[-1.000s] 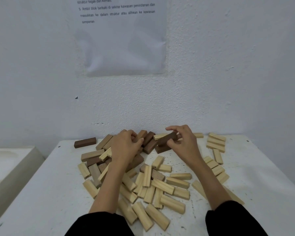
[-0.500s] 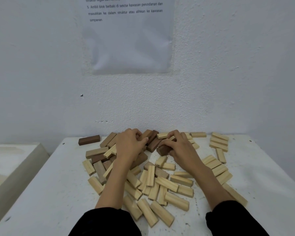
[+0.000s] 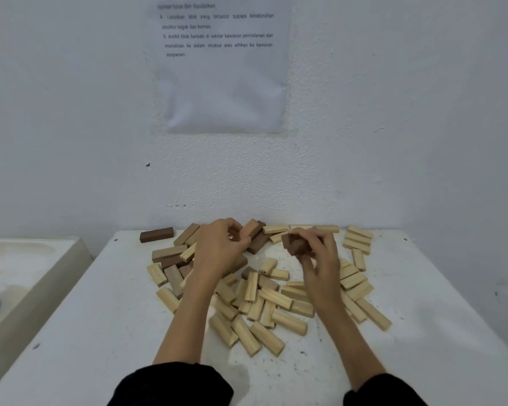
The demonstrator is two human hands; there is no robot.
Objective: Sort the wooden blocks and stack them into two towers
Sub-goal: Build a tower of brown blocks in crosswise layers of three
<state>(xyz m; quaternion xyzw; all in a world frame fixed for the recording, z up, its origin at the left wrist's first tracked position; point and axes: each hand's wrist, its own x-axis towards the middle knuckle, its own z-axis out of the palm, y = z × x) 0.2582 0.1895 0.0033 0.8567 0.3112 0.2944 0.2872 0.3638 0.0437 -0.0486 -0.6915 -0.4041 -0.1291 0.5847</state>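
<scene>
Right then, your right hand (image 3: 317, 259) had its grip round a dark brown rectangular wooden block (image 3: 294, 245), just right of centre frame, over the white desk (image 3: 100, 332). Your left hand (image 3: 219, 250) curled above scattered pale wooden blocks (image 3: 264, 303); its grip I cannot tell.

Both forearms reach forward, left hand (image 3: 220, 249) curled palm-down, right hand (image 3: 320, 259) raised, its fingers (image 3: 323, 240) pinching a dark block (image 3: 294, 245).

Head view, facing forward-down, close over table (image 3: 100, 332).
</scene>
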